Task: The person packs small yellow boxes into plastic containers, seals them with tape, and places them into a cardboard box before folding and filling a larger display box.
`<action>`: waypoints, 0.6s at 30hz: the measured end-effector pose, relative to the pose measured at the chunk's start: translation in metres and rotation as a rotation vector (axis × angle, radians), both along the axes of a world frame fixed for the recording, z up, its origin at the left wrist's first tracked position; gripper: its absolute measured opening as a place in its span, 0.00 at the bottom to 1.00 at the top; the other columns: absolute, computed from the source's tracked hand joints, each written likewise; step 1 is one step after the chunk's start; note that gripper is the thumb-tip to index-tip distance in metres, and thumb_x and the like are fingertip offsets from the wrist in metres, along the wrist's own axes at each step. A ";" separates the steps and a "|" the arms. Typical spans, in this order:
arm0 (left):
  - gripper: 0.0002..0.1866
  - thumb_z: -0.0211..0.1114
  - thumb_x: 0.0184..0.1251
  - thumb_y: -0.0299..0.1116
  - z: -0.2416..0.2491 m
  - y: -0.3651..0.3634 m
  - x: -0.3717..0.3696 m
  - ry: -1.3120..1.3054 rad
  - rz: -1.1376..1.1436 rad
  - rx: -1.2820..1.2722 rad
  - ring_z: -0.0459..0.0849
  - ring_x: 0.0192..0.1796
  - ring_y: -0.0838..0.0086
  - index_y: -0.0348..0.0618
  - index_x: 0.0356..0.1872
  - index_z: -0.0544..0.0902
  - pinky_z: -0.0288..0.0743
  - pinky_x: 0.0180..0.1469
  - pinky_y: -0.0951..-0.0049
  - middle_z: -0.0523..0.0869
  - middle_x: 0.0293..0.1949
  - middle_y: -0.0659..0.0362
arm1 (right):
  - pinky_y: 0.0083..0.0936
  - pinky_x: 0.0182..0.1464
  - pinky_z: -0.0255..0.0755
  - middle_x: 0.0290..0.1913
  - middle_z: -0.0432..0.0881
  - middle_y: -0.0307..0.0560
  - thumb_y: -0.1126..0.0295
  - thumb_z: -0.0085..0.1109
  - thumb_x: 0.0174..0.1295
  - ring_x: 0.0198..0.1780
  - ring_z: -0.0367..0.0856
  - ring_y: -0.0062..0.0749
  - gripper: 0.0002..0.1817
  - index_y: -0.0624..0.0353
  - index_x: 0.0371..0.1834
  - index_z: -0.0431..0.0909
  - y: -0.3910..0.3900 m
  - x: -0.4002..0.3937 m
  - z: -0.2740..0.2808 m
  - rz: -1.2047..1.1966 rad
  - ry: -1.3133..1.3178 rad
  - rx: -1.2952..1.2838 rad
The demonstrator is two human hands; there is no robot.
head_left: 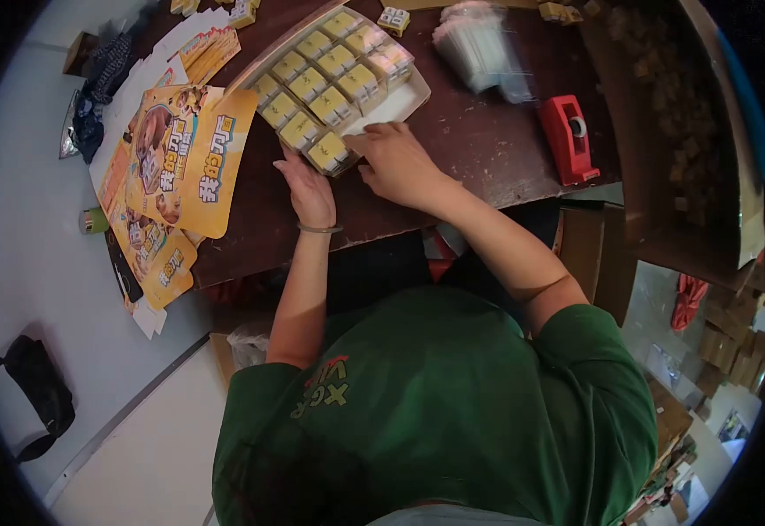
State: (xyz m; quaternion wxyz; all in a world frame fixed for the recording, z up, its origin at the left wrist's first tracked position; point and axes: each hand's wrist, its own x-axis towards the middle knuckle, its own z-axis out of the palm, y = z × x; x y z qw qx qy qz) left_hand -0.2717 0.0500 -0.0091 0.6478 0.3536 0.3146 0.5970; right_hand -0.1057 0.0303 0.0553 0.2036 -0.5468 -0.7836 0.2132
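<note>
A shallow box [400, 107] lies at an angle on the dark table, with rows of small yellow-and-white packs [336, 60] inside it. Bare white bottom shows along its right side. My left hand [312, 197], with a bangle at the wrist, is at the box's near corner, its fingers partly hidden beneath the edge. Over the same corner, my right hand [397, 167] has bent fingers closed against the nearest small pack [327, 151]. Its fingertips are partly hidden.
Yellow printed card sheets [216, 167] overlap at the left. A red tape dispenser [568, 140] stands at the right, near a stack of clear plastic sleeves [479, 48]. A large cardboard box [663, 219] borders the right side. One loose pack [394, 20] lies behind.
</note>
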 end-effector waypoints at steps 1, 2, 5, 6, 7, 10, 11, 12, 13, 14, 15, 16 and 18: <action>0.38 0.38 0.81 0.57 0.000 -0.001 -0.002 -0.046 -0.024 -0.025 0.51 0.79 0.68 0.46 0.80 0.42 0.44 0.77 0.66 0.49 0.79 0.59 | 0.42 0.62 0.67 0.55 0.81 0.59 0.75 0.63 0.54 0.59 0.76 0.56 0.29 0.62 0.63 0.71 0.002 -0.003 -0.007 0.019 0.063 -0.079; 0.37 0.41 0.81 0.54 -0.004 -0.003 -0.006 0.048 -0.006 -0.029 0.52 0.78 0.69 0.45 0.80 0.43 0.44 0.77 0.67 0.50 0.79 0.59 | 0.42 0.63 0.66 0.55 0.81 0.59 0.76 0.62 0.54 0.61 0.75 0.55 0.29 0.62 0.63 0.72 0.010 -0.006 -0.018 0.039 0.122 -0.149; 0.35 0.49 0.80 0.39 -0.004 -0.001 -0.009 0.180 0.030 -0.120 0.56 0.76 0.71 0.44 0.80 0.44 0.47 0.75 0.70 0.55 0.77 0.59 | 0.41 0.65 0.63 0.52 0.82 0.57 0.76 0.60 0.55 0.62 0.75 0.50 0.29 0.63 0.64 0.72 0.017 -0.012 -0.030 0.066 0.201 -0.149; 0.35 0.48 0.80 0.40 -0.007 0.001 -0.013 0.214 0.005 -0.085 0.57 0.75 0.71 0.44 0.80 0.44 0.48 0.75 0.70 0.55 0.77 0.59 | 0.40 0.66 0.62 0.51 0.83 0.57 0.77 0.59 0.55 0.61 0.75 0.49 0.28 0.64 0.64 0.72 0.012 -0.008 -0.029 0.055 0.204 -0.124; 0.34 0.48 0.81 0.40 -0.011 0.004 -0.016 0.239 -0.025 -0.047 0.58 0.75 0.71 0.44 0.80 0.44 0.49 0.74 0.70 0.55 0.77 0.59 | 0.39 0.66 0.63 0.50 0.84 0.55 0.75 0.62 0.55 0.58 0.78 0.48 0.26 0.61 0.61 0.76 0.006 -0.005 -0.020 0.042 0.209 -0.079; 0.33 0.46 0.81 0.42 0.013 -0.009 -0.011 0.206 0.037 0.021 0.54 0.77 0.67 0.40 0.79 0.47 0.46 0.77 0.66 0.54 0.77 0.53 | 0.37 0.59 0.72 0.49 0.84 0.55 0.71 0.66 0.56 0.55 0.81 0.47 0.17 0.57 0.50 0.83 0.002 0.043 0.016 -0.177 0.558 -0.038; 0.33 0.48 0.80 0.39 0.011 -0.022 -0.012 0.374 0.120 0.030 0.52 0.78 0.66 0.39 0.78 0.48 0.45 0.77 0.63 0.53 0.77 0.52 | 0.35 0.55 0.75 0.49 0.85 0.55 0.71 0.65 0.58 0.55 0.81 0.48 0.15 0.59 0.49 0.83 0.010 0.071 0.009 -0.377 0.548 0.283; 0.33 0.50 0.79 0.36 0.011 -0.036 -0.015 0.549 0.203 0.038 0.51 0.79 0.64 0.37 0.78 0.49 0.44 0.78 0.61 0.52 0.78 0.51 | 0.38 0.55 0.74 0.47 0.85 0.55 0.65 0.66 0.59 0.51 0.81 0.50 0.16 0.60 0.49 0.83 0.018 0.105 0.022 -0.622 0.430 0.426; 0.33 0.52 0.77 0.33 0.018 -0.050 -0.013 0.652 0.233 0.169 0.50 0.79 0.62 0.36 0.77 0.50 0.43 0.78 0.59 0.51 0.78 0.49 | 0.40 0.56 0.74 0.48 0.84 0.57 0.61 0.66 0.60 0.51 0.80 0.54 0.19 0.63 0.48 0.82 0.031 0.147 0.017 -0.822 0.128 0.573; 0.33 0.53 0.76 0.29 0.027 -0.063 -0.009 0.753 0.265 0.308 0.50 0.79 0.59 0.35 0.76 0.51 0.43 0.78 0.57 0.50 0.78 0.48 | 0.40 0.54 0.74 0.48 0.84 0.59 0.53 0.70 0.56 0.52 0.80 0.56 0.25 0.64 0.46 0.82 0.049 0.187 -0.010 -1.033 -0.158 0.601; 0.32 0.55 0.72 0.27 0.028 -0.074 -0.004 0.793 0.296 0.430 0.50 0.78 0.52 0.32 0.74 0.56 0.46 0.77 0.53 0.49 0.77 0.42 | 0.40 0.53 0.75 0.47 0.84 0.60 0.51 0.72 0.53 0.51 0.81 0.55 0.27 0.64 0.46 0.82 0.062 0.217 -0.026 -1.041 -0.101 0.326; 0.31 0.56 0.71 0.27 0.025 -0.083 -0.004 0.896 0.266 0.538 0.51 0.78 0.49 0.31 0.72 0.58 0.47 0.76 0.51 0.49 0.77 0.40 | 0.40 0.51 0.76 0.45 0.85 0.61 0.50 0.74 0.49 0.50 0.82 0.54 0.29 0.63 0.45 0.83 0.069 0.236 -0.032 -1.034 -0.038 0.052; 0.26 0.57 0.69 0.27 0.025 -0.096 0.003 0.994 0.207 0.672 0.54 0.76 0.44 0.30 0.67 0.66 0.52 0.74 0.48 0.51 0.75 0.36 | 0.42 0.49 0.77 0.41 0.86 0.59 0.50 0.77 0.44 0.47 0.84 0.52 0.29 0.62 0.40 0.83 0.074 0.242 -0.025 -0.982 0.209 -0.079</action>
